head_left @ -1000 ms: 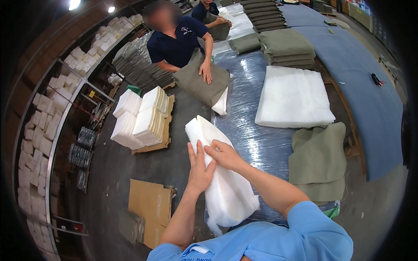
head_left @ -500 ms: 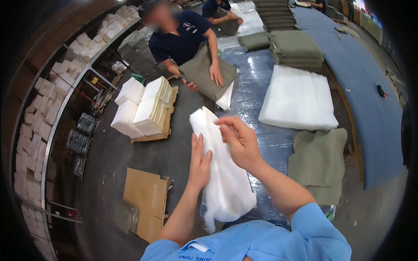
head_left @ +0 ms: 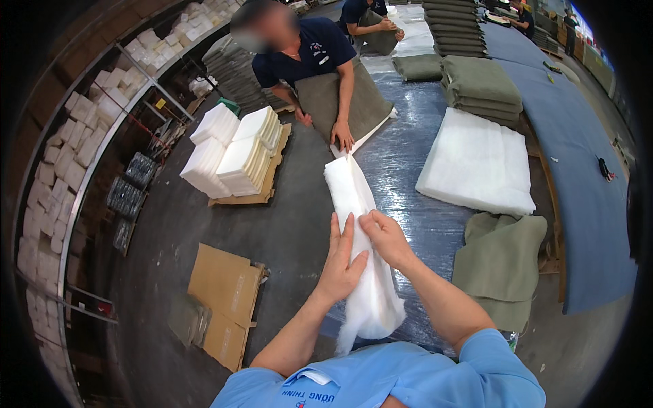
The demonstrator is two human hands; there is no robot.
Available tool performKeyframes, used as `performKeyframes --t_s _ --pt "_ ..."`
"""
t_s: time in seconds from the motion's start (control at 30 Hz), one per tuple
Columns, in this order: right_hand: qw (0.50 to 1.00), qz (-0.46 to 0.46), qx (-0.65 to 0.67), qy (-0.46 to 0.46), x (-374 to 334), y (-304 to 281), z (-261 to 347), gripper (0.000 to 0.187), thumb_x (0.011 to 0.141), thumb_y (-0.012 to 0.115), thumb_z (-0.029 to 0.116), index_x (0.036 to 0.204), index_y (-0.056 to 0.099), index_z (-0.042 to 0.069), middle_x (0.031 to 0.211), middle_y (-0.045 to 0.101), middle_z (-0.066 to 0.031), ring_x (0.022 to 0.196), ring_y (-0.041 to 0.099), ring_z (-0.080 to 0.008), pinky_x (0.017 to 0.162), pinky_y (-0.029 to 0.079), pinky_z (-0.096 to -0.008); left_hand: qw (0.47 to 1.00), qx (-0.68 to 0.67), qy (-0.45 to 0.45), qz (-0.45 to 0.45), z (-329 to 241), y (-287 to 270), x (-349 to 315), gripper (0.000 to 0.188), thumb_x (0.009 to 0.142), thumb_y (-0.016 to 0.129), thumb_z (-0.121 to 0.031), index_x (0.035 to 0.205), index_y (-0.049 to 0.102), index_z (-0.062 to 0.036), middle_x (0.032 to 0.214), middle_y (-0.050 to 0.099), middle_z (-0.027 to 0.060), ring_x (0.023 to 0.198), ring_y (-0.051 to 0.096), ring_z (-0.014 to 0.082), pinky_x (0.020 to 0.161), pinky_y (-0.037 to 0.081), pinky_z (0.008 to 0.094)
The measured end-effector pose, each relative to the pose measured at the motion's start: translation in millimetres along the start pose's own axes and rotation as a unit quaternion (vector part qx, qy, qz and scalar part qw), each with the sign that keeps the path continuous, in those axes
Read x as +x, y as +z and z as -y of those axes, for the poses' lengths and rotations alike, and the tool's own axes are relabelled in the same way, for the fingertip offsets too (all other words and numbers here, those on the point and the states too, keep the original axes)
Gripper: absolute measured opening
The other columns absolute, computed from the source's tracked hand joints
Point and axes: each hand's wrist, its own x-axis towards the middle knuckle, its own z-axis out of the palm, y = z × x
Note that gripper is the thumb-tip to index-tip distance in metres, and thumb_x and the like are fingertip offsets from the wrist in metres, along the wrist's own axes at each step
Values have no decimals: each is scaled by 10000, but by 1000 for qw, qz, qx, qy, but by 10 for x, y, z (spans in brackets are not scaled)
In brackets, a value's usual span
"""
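Observation:
A long white foam-like slab wrapped in fluffy wadding (head_left: 371, 299) stretches away from my body along the left edge of the table, its near end frayed. My left hand (head_left: 342, 262) rests on its left side with fingers stretched out flat and the thumb apart. On the right side, my right hand (head_left: 388, 239) pinches the wadding's edge between thumb and curled fingers. Just beyond the far end, a person's hand (head_left: 342, 136) presses on an olive-grey fabric cushion (head_left: 360, 95) with a white strip along its edge.
A plastic-covered table (head_left: 408, 163) bears a white wadding stack (head_left: 476, 160), folded olive fabric (head_left: 500, 265) and olive cushions (head_left: 479, 88). White foam blocks (head_left: 235, 153) stand on a pallet at left, near flattened cardboard (head_left: 221, 292). Blue cloth (head_left: 585, 224) covers the right-hand table.
My right hand has come down along the wadding toward me and pinches its edge lower. The person opposite has moved a hand to the cushion's near edge. The whole view has shifted slightly.

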Motion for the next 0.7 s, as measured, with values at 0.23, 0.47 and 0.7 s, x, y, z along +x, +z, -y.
performKeyframes --t_s 0.23,0.47,0.7 --pt "1000 -11 13 11 34 73 -15 384 1102 550 356 882 628 51 746 582 -20 697 525 -137 685 456 -324 998 47 -41 2 -140 -70 22 870 964 604 -182 1671 140 22 1698 25 389 1616 -41 476 1291 133 513" --pt "999 -23 26 -18 -21 101 -222 425 1111 518 375 873 623 40 746 593 -46 705 543 -157 678 457 -327 996 78 -27 -33 -13 -109 -137 898 978 632 -226 1687 120 -20 1711 -18 365 1602 125 486 1272 228 467" --pt "994 -17 -97 36 -843 242 -348 408 1074 592 383 887 626 22 708 610 -129 665 568 -188 635 466 -387 983 -154 -53 -88 58 -29 -510 873 983 632 -195 1681 145 -4 1708 51 370 1616 90 457 1284 176 464"
